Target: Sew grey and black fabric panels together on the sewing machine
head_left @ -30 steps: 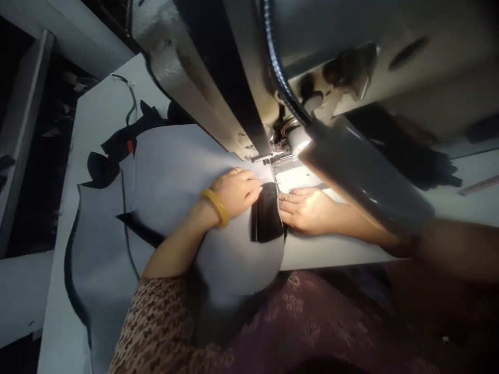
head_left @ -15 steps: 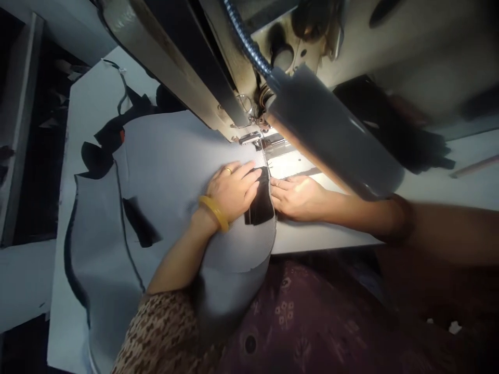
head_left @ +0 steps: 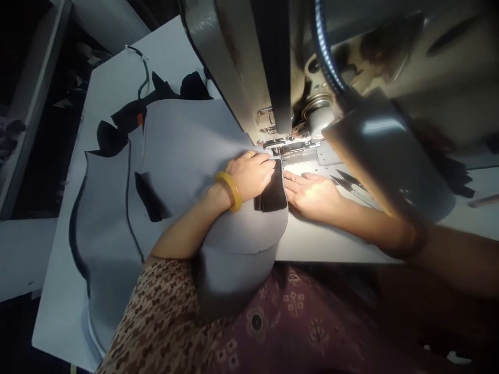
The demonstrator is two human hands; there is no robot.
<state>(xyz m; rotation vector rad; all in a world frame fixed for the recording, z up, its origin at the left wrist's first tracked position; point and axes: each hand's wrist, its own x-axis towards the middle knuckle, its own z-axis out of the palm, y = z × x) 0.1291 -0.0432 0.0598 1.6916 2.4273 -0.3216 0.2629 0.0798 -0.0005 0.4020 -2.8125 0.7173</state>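
My left hand point(head_left: 251, 174), a yellow bangle point(head_left: 230, 191) on its wrist, presses down on a large grey fabric piece point(head_left: 187, 135). Its bent fingertips rest on a black fabric strip point(head_left: 271, 192) lying along the piece's right edge. On the other side of that edge my right hand point(head_left: 312, 195) lies low on the white table, fingers stretched out and fingertips touching the fabric edge. Just beyond both hands is the presser foot point(head_left: 276, 145) of a sewing machine point(head_left: 234, 62), with the fabric edge running up to it. The needle is too small to make out.
A lamp point(head_left: 390, 150) on a flexible metal neck point(head_left: 327, 52) hangs over my right forearm. Thread snips point(head_left: 353, 187) lie beside my right hand. Black fabric pieces point(head_left: 125, 122) lie at the left on the white table point(head_left: 109, 78). Dark shelving stands farther left.
The view has shifted, so machine and lamp appear farther right, and the snips now show. The black strip sits closer to the presser foot, and my left fingers are more bent.
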